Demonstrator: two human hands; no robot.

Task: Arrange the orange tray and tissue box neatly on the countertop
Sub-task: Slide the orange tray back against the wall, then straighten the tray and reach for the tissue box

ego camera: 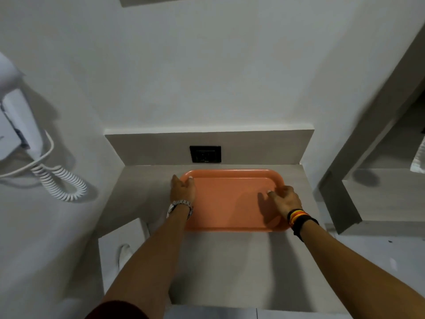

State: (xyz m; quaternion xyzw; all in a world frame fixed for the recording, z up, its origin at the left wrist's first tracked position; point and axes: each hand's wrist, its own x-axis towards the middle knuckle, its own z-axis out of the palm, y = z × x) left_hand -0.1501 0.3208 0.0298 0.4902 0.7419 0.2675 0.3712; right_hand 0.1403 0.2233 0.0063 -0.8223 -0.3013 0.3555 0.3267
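An empty orange tray (230, 199) lies flat on the grey countertop (218, 261), close to the back wall. My left hand (182, 189) rests on the tray's left rim, thumb over the edge, a metal watch on that wrist. My right hand (284, 199) lies on the tray's right rim with fingers curled over it, coloured bands on the wrist. Both hands touch the tray at its sides. A white object at the far right edge (418, 160) may be tissue; no tissue box is clearly visible.
A black wall socket (205, 154) sits on the backsplash just behind the tray. A white hair dryer with coiled cord (57, 178) hangs on the left wall. A white box (122, 245) stands left of the counter. A grey shelf unit (368, 180) is on the right.
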